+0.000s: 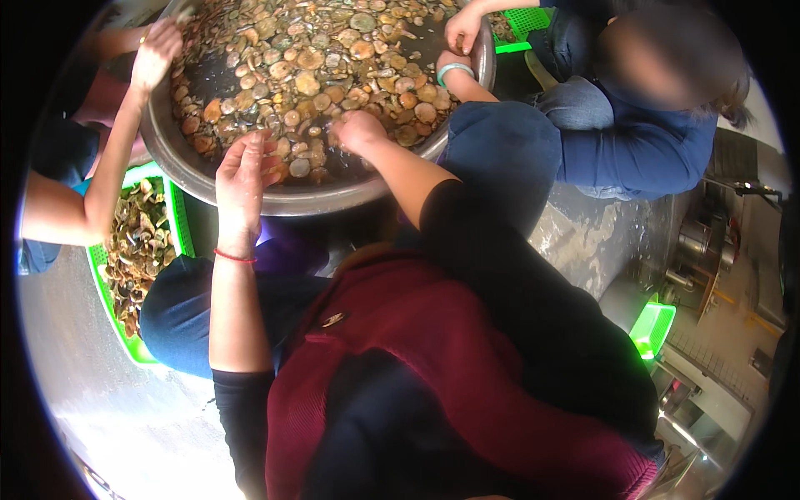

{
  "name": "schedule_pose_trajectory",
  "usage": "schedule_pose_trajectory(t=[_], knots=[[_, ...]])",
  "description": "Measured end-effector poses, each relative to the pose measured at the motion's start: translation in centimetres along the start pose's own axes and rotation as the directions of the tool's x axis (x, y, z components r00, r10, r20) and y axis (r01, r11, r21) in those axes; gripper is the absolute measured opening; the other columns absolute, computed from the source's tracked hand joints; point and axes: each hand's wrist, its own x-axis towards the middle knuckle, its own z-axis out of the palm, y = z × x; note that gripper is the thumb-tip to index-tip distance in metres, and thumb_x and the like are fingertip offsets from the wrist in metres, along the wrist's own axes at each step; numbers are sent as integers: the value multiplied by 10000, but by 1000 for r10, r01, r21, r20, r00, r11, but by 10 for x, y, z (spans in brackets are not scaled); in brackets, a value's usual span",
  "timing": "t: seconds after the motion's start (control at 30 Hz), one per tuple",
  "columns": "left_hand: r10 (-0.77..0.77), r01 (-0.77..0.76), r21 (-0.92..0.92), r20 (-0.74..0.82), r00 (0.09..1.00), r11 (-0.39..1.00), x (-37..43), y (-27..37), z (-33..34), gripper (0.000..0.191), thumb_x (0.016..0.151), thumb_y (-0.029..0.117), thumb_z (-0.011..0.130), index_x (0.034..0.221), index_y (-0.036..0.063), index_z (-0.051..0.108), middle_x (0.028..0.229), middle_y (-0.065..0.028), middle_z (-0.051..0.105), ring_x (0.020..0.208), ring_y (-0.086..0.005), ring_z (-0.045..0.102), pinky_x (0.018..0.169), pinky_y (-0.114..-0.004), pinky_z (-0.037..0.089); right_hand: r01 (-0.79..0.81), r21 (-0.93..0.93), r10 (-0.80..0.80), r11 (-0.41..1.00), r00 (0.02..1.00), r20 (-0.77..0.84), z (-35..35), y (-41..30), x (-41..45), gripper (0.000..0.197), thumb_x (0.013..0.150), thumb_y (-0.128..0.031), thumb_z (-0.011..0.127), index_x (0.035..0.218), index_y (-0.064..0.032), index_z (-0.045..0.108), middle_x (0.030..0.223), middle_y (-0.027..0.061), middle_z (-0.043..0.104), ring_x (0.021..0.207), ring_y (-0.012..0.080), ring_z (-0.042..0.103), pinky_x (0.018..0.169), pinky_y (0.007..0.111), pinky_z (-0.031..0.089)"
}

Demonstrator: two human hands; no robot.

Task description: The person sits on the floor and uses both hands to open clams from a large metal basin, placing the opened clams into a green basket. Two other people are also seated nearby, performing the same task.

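Observation:
A wide round metal basin of water stands in front of me, with many brownish mushrooms floating in it. My left hand, with a red cord on the wrist, is raised over the near left rim of the basin. Its fingers are bent, and whether they pinch anything is not clear. My right hand reaches down to the water among the mushrooms near the basin's near side. Its fingertips are blurred and partly in the water, so what they touch is hidden.
A green plastic basket full of mushrooms stands on the floor at left. One co-worker's hand is at the basin's left rim; another's hands are at its right rim. Another green basket lies behind; a small one is far right.

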Motion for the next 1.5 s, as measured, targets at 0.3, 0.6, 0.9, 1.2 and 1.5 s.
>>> schedule_pose_trajectory(t=[0.3, 0.6, 0.9, 1.2, 1.5], knots=[[-1, 0, -22, -16, 1000, 1000, -1, -4, 4, 339, 927, 349, 535, 1110, 72, 604, 936, -9, 629, 778, -73, 578, 670, -211, 482, 58, -75, -58, 996, 998, -6, 2, 13, 5, 342, 848, -224, 596, 1144, -55, 563, 948, 138, 657, 859, 232, 638, 772, 323, 486], [-38, 37, -59, -21, 999, 998, 0, -7, 4, 352, 925, 352, 537, 1110, 59, 596, 947, -28, 624, 783, -100, 597, 667, -224, 499, 43, 336, -41, 941, 999, -14, 12, 21, 20, 254, 826, -145, 612, 1065, -62, 587, 841, 75, 640, 699, 196, 603, 576, 331, 481], [-207, 193, -248, -31, 978, 949, 1, -2, -3, 464, 915, 427, 510, 1263, 120, 505, 1261, -67, 488, 1093, -180, 490, 816, -335, 481, 42, 612, -263, 790, 925, 275, -47, -89, -55, 309, 901, -342, 563, 1081, -93, 596, 830, 22, 635, 646, 111, 578, 583, 246, 491], [-69, 234, -712, 253, 965, 661, -3, 13, -1, 490, 939, 501, 394, 1153, 87, 546, 1076, -77, 618, 954, -198, 617, 795, -364, 544, 693, -35, -674, 720, 710, 201, -87, -151, -140, 642, 823, -342, 637, 1355, -90, 380, 923, 135, 644, 788, 193, 635, 681, 306, 495], [0, 118, -712, 164, 987, 693, -16, 14, -3, 304, 914, 386, 524, 1067, 126, 567, 1015, -35, 597, 963, -253, 594, 680, -345, 534, 351, -473, -363, 808, 929, 70, -45, -78, -21, 234, 835, -243, 528, 871, -60, 670, 899, 179, 643, 829, 285, 617, 750, 413, 497]])
